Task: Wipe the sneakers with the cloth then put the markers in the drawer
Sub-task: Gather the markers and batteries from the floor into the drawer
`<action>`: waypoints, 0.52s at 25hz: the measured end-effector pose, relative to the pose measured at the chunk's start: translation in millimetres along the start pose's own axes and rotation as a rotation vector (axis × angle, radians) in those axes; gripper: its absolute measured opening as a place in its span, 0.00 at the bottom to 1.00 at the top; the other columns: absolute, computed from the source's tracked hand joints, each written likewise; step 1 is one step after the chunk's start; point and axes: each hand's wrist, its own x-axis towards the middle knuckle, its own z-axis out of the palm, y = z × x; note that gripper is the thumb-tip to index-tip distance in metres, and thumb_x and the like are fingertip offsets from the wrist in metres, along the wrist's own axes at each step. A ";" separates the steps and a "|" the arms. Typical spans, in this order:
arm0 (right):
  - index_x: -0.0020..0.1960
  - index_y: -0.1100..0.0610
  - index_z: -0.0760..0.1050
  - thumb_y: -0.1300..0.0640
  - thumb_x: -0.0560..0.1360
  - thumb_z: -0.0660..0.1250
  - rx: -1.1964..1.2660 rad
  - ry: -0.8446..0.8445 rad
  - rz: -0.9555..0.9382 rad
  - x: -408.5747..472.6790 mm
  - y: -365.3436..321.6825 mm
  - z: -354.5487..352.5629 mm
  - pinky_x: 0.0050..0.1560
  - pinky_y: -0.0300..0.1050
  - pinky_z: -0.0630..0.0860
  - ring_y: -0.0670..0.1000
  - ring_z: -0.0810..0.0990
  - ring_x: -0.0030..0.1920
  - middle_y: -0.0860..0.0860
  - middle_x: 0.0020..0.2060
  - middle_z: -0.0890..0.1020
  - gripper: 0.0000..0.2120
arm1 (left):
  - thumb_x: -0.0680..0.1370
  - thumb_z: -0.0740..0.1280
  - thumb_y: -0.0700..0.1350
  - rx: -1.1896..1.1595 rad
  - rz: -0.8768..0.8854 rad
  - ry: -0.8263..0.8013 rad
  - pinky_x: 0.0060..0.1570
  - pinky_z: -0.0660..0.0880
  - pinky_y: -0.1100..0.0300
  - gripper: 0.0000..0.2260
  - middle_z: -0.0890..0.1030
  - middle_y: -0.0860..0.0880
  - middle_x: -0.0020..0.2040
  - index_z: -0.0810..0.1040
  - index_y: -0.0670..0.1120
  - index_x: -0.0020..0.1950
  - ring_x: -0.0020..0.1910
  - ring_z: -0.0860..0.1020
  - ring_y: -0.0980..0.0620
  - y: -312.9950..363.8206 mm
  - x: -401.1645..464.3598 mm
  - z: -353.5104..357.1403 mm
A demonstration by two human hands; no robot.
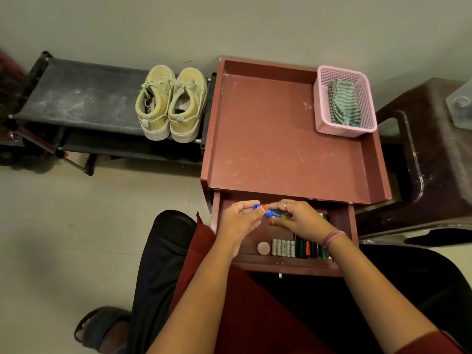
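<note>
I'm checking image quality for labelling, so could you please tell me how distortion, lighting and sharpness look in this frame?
Head view: wide-angle distortion bows the shoe rack and the cabinet top outward; lighting is dim and warm, with soft shadows; the sneakers look reasonably sharp; the blue marker between the left hand and right hand is slightly soft.

Print on batteries (283, 248) and blue marker (272, 214) too small; unreadable.
</note>
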 end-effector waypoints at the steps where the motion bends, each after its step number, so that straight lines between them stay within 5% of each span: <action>1: 0.61 0.49 0.77 0.55 0.73 0.71 -0.011 -0.009 0.014 2.7 6.9 1.3 0.45 0.25 0.67 0.30 0.74 0.43 0.38 0.47 0.78 0.17 | 0.76 0.71 0.43 0.010 0.008 0.024 0.54 0.77 0.60 0.12 0.82 0.45 0.53 0.79 0.44 0.58 0.53 0.81 0.53 0.4 1.4 0.4; 6: 0.59 0.53 0.78 0.58 0.72 0.70 -0.163 -0.041 0.313 24.9 65.8 22.5 0.53 0.40 0.72 0.50 0.79 0.53 0.51 0.53 0.82 0.15 | 0.78 0.67 0.44 -0.108 0.005 0.184 0.47 0.76 0.66 0.08 0.81 0.49 0.52 0.78 0.47 0.57 0.52 0.80 0.55 8.7 8.4 -4.3; 13: 0.60 0.58 0.76 0.62 0.75 0.62 -0.354 -0.160 0.378 46.4 96.3 69.9 0.59 0.45 0.70 0.57 0.74 0.58 0.58 0.58 0.74 0.14 | 0.78 0.67 0.41 -0.120 0.002 0.201 0.46 0.76 0.66 0.09 0.81 0.48 0.53 0.78 0.47 0.58 0.53 0.80 0.54 9.0 10.0 -5.0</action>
